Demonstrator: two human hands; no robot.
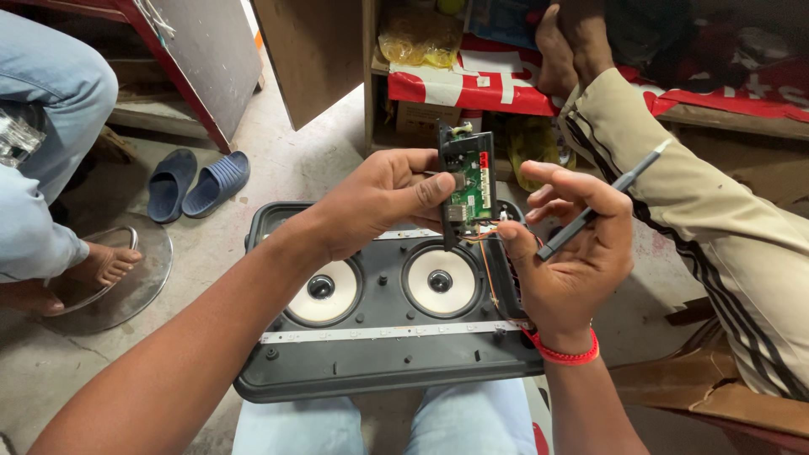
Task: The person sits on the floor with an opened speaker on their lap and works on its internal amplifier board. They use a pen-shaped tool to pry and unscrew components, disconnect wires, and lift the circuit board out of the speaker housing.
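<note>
Across the person's lap lay a dark speaker housing (388, 371), open side up, its long axis running left to right, with two pale speaker cones (321, 291) side by side in its middle and a light strip (388, 334) along its near edge. Above the far right corner of that housing the left hand (379, 202) was closed around a small control panel with a green circuit board (466, 181), thumb pressed on the board's face and fingers wrapped behind its left edge. The board stood nearly upright, its long axis running up and away from the housing, component side turned toward the right hand. Thin orange wires (483, 253) trailed from the board's lower end down to the housing's right end, so the board stayed tethered close to that corner. Just beside it, the right hand (569, 261) was half open, palm toward the camera; its forefinger and thumb reached to the board's lower right edge, near the wires. A slim grey screwdriver (602, 198) lay loosely across its fingers, slanting up to the right, tip pointing away from the board. Whether those fingertips touched the board or only hovered beside it could not be told. Farther right, another person's beige striped sleeve (699, 211) crossed the scene.
</note>
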